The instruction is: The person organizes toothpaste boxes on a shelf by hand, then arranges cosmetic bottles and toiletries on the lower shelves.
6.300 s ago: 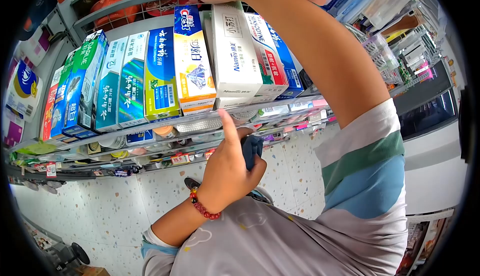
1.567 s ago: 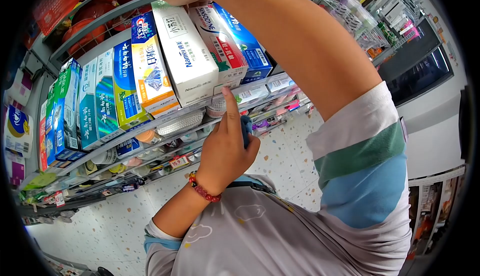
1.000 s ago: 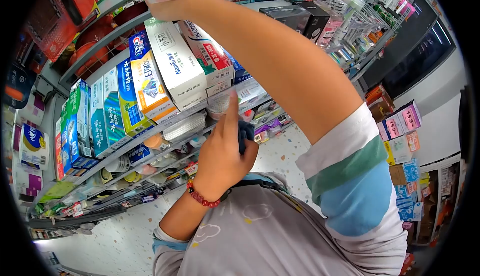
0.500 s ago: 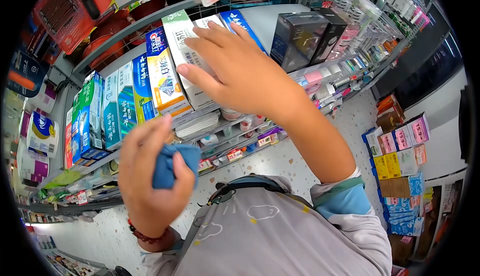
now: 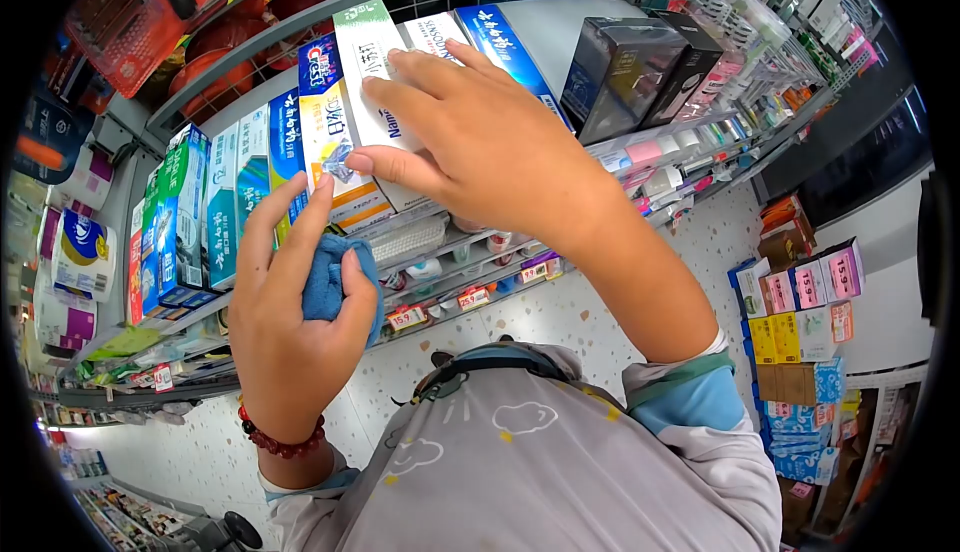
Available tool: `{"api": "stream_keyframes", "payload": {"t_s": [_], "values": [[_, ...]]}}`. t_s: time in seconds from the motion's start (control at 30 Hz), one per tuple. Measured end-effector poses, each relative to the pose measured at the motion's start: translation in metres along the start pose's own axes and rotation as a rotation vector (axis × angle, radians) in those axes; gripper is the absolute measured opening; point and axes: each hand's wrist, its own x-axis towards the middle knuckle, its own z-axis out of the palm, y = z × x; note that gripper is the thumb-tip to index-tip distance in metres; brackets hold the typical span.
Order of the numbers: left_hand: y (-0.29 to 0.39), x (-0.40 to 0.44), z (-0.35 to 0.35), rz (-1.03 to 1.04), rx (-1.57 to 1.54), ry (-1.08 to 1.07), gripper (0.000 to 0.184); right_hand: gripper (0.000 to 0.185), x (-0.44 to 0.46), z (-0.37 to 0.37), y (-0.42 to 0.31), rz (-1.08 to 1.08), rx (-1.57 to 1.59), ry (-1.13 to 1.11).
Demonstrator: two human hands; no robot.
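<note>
A crumpled blue cloth (image 5: 330,277) is tucked between the thumb and palm of my left hand (image 5: 295,312), whose first fingers reach toward the front ends of the toothpaste boxes. My right hand (image 5: 475,137) lies spread over the tops of a white and green box (image 5: 365,47) and a white box (image 5: 432,30). Its thumb reaches onto a blue, white and orange Crest box (image 5: 325,112). Right of these fingers is a blue box (image 5: 510,52). Teal boxes (image 5: 222,212) and a green and blue box (image 5: 180,222) stand in the row to the left.
Dark clear-fronted packages (image 5: 625,72) stand on the shelf to the right. A wire rail (image 5: 300,17) runs behind the boxes. Red price tags (image 5: 405,318) line the lower shelf edge. Stacked cartons (image 5: 800,342) rise from the speckled floor (image 5: 560,312) at right.
My left hand has moved up closer to the box fronts with the cloth. The right hand stays on the boxes, and the white and green box's printing shows more between its fingers.
</note>
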Motion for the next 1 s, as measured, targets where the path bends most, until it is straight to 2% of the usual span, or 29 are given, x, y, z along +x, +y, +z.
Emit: {"api": "stream_keyframes", "payload": {"t_s": [0.1, 0.17, 0.2, 0.27, 0.33, 0.4, 0.63, 1.0], "values": [[0.004, 0.005, 0.000, 0.027, 0.013, 0.002, 0.057, 0.053, -0.003, -0.005, -0.001, 0.023, -0.001, 0.015], [0.008, 0.009, -0.002, 0.044, 0.016, 0.009, 0.057, 0.049, -0.009, -0.011, 0.001, 0.187, 0.049, 0.125], [0.011, 0.010, -0.003, 0.058, 0.029, -0.006, 0.058, 0.049, -0.014, -0.016, 0.000, 0.179, 0.042, 0.125], [0.015, 0.014, -0.003, 0.072, 0.043, -0.011, 0.059, 0.045, -0.025, -0.022, -0.006, 0.438, 0.116, 0.132], [0.019, 0.018, -0.001, 0.055, 0.021, -0.050, 0.060, 0.043, -0.032, -0.020, -0.005, 0.454, 0.144, 0.099], [0.016, 0.023, 0.003, 0.148, 0.036, -0.023, 0.062, 0.041, -0.038, -0.014, -0.002, 0.442, 0.193, 0.044], [0.022, 0.030, 0.009, 0.131, 0.003, -0.116, 0.064, 0.037, -0.040, -0.019, 0.002, 0.472, 0.256, -0.003], [0.019, 0.029, 0.014, 0.125, 0.010, -0.127, 0.063, 0.038, -0.037, -0.016, -0.010, 0.495, 0.211, 0.043]]}}
